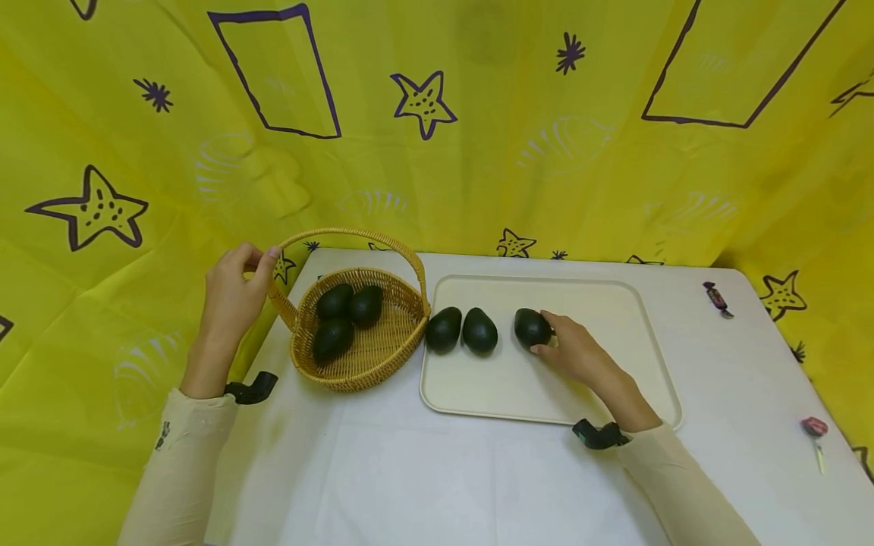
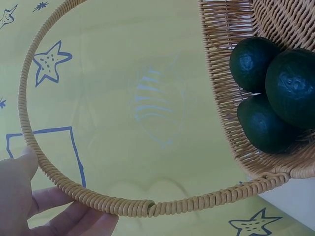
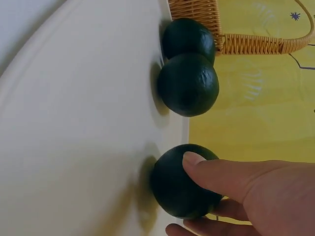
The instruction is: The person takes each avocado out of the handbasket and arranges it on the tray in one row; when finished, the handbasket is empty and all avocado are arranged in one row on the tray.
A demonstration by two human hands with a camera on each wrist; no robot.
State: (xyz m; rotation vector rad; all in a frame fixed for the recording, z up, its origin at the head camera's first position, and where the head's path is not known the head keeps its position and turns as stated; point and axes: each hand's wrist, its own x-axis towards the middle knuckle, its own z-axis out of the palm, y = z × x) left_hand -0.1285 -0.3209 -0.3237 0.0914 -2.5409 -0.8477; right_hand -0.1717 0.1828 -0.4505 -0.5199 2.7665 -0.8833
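Note:
My left hand holds the handle of a wicker basket, thumb on one side and fingers behind it in the left wrist view. Inside the basket, toward its left, lie three dark green avocados. My right hand grips another avocado over the middle of a cream tray. Its thumb presses the near side in the right wrist view, and the other fingers are partly hidden behind the fruit. Two more avocados sit side by side at the tray's left end, close to the basket.
A white-covered table carries everything. To the right of the tray lie a wrapped candy and, nearer, a lollipop. A yellow patterned curtain hangs behind and along the sides.

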